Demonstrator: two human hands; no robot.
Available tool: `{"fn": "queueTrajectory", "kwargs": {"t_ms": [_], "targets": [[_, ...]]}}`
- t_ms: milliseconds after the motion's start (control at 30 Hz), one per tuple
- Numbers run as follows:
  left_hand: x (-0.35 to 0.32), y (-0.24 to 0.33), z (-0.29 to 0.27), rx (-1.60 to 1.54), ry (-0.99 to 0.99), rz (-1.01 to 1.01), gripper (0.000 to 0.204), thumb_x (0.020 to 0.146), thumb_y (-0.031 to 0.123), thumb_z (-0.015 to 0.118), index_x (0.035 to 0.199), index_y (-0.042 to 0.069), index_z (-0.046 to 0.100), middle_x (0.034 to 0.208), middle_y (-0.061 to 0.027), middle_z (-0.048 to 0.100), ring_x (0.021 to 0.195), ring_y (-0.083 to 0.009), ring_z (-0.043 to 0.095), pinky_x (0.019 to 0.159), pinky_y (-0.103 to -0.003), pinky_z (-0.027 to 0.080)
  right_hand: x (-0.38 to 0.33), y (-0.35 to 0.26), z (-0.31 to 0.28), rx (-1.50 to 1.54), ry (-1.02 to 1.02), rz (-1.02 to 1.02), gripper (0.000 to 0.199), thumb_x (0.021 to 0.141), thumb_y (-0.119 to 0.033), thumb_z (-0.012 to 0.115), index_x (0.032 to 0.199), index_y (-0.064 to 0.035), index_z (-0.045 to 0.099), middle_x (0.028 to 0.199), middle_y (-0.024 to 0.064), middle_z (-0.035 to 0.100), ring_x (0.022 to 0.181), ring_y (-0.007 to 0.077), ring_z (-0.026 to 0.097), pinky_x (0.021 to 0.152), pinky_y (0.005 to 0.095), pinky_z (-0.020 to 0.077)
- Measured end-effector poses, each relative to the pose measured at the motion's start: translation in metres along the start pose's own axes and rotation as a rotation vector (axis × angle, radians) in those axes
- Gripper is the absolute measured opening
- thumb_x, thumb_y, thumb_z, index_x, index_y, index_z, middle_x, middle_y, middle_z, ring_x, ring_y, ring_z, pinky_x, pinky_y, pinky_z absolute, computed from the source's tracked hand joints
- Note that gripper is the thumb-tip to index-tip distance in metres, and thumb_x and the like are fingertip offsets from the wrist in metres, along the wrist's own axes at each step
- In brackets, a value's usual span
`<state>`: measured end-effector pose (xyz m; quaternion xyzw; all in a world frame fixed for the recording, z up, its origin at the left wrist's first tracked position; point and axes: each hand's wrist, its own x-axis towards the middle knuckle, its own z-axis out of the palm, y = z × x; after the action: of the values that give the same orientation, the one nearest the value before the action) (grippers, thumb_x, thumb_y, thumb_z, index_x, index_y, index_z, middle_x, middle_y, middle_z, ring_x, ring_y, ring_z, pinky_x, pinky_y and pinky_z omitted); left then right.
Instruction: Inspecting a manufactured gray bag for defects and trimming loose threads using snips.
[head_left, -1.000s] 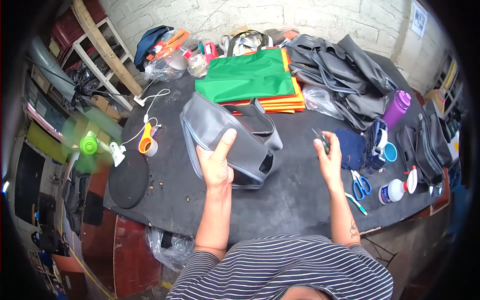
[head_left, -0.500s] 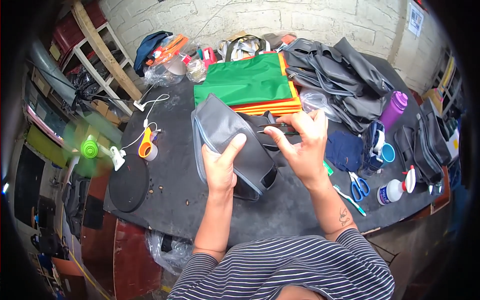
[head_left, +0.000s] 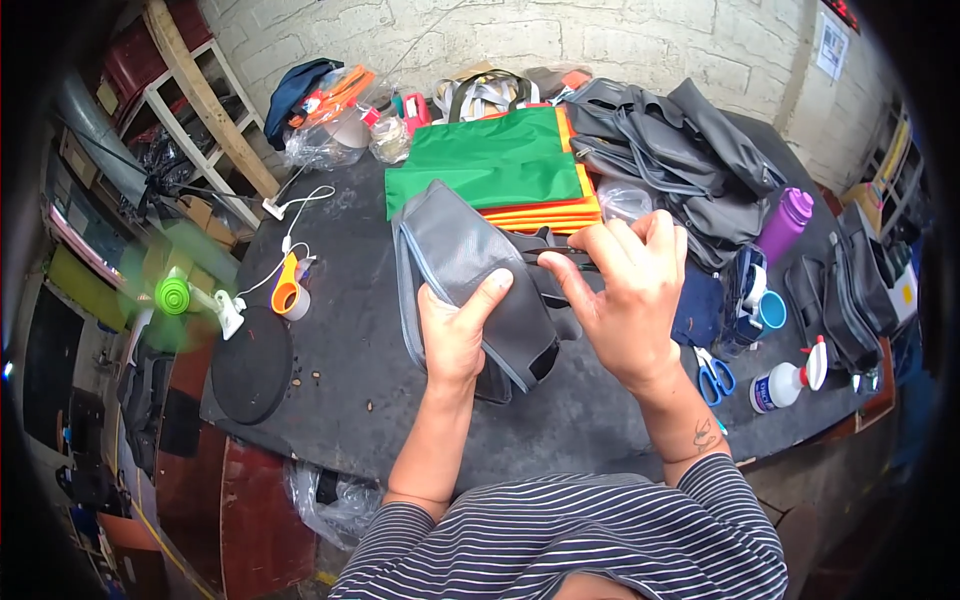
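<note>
My left hand (head_left: pixel 455 335) is closed on a grey bag (head_left: pixel 470 255) with a light blue-grey zipper edge, thumb on its front panel. The bag tilts over the table, and a small black patch shows near its lower corner. Beside its right side is my right hand (head_left: pixel 632 300), raised and closed in a pinch on small dark thread snips (head_left: pixel 548 250). Their tip points left toward the bag; most of the handle is hidden by my fingers. Black straps of the bag (head_left: pixel 545 280) hang between it and my right hand.
Folded green fabric (head_left: pixel 490 160) lies on orange pieces behind the bag. Grey bags (head_left: pixel 680 150) are piled at the far right. Nearer stand a purple bottle (head_left: pixel 785 225), blue scissors (head_left: pixel 714 378) and a spray bottle (head_left: pixel 785 385). A green fan (head_left: pixel 175 293) spins at left.
My right hand has moved slightly right and nearer with the snips, away from the bag. The bag has shifted a little to the right in my left hand.
</note>
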<state>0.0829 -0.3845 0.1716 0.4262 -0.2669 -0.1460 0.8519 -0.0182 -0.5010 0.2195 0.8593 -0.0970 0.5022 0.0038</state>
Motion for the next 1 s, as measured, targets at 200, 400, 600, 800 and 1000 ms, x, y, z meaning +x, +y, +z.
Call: {"fn": "queueTrajectory", "kwargs": {"t_ms": [200,400,600,800,1000], "targets": [[0.000,0.003,-0.003,0.016,-0.011,-0.016,0.024,0.079,-0.001,0.066,0.102,0.001,0.061,0.093,-0.0043,0.065,0.082,-0.0115,0.062,0.077,-0.026,0.049,0.003,-0.002,0.000,0.076,0.049,0.020,0.026,0.065,-0.025,0.077,0.074,-0.0091,0.059,0.070,-0.0006,0.058,0.069,0.0225,0.041,0.069,0.0364,0.0331],[-0.001,0.004,-0.003,0.004,-0.008,-0.013,0.024,0.079,-0.001,0.066,0.102,0.001,0.061,0.093,-0.0043,0.065,0.082,-0.0117,0.062,0.076,-0.026,0.049,0.005,-0.006,-0.001,0.034,0.000,-0.013,0.025,0.067,-0.026,0.077,0.073,-0.0095,0.058,0.069,0.0002,0.057,0.068,0.0223,0.042,0.067,0.0354,0.0325],[-0.001,0.006,-0.006,-0.025,0.013,-0.003,0.025,0.079,-0.001,0.066,0.103,0.000,0.061,0.094,-0.0049,0.065,0.083,-0.0124,0.062,0.077,-0.027,0.049,-0.007,-0.008,-0.009,0.014,-0.082,-0.027,0.025,0.066,-0.026,0.077,0.073,-0.0092,0.059,0.068,0.0002,0.056,0.067,0.0217,0.042,0.066,0.0352,0.0318],[-0.001,0.008,-0.007,-0.042,-0.007,-0.025,0.027,0.079,0.000,0.066,0.105,0.000,0.060,0.095,-0.0055,0.065,0.084,-0.0134,0.062,0.077,-0.027,0.049,-0.003,-0.006,-0.001,0.109,0.040,0.010,0.025,0.071,-0.029,0.071,0.072,-0.0107,0.055,0.067,0.0013,0.052,0.069,0.0237,0.044,0.064,0.0373,0.0304],[-0.001,0.008,-0.008,-0.055,-0.006,-0.031,0.031,0.078,0.000,0.066,0.108,0.001,0.059,0.097,-0.0055,0.065,0.086,-0.0137,0.062,0.077,-0.027,0.050,-0.001,-0.009,-0.002,0.085,0.024,-0.017,0.026,0.070,-0.030,0.072,0.072,-0.0106,0.055,0.067,0.0016,0.052,0.069,0.0238,0.044,0.064,0.0373,0.0303]]}}
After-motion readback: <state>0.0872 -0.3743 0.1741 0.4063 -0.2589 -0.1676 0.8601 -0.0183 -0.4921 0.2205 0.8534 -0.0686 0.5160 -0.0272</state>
